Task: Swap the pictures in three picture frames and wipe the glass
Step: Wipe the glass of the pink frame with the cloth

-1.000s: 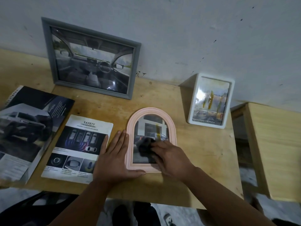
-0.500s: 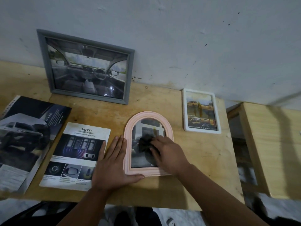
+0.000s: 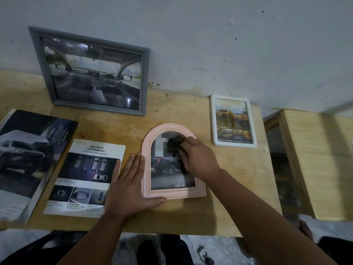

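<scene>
The pink frame point(image 3: 173, 163) lay flat on the desk point(image 3: 238, 178), near its front edge, between the safety leaflet point(image 3: 84, 176) and the white frame point(image 3: 233, 121). A dark cloth point(image 3: 174, 144) was held bunched in the curled fingers of the right hand point(image 3: 198, 159) and pressed on the upper part of the glass. The left hand point(image 3: 129, 188) was laid flat beside the frame, its fingers straight and close together against the left rail, the thumb stretched under the bottom edge.

The step in hand was judged to be the wiping of this glass. It would be done well if the frame were braced by the left hand so that it could not slide, and if the cloth were drawn in overlapping strokes from the arch down to the bottom corners. Light pressure was thought best, since the pane could flex or shift in its rebate. The grey frame point(image 3: 91, 71) leaned against the wall, well apart.
</scene>
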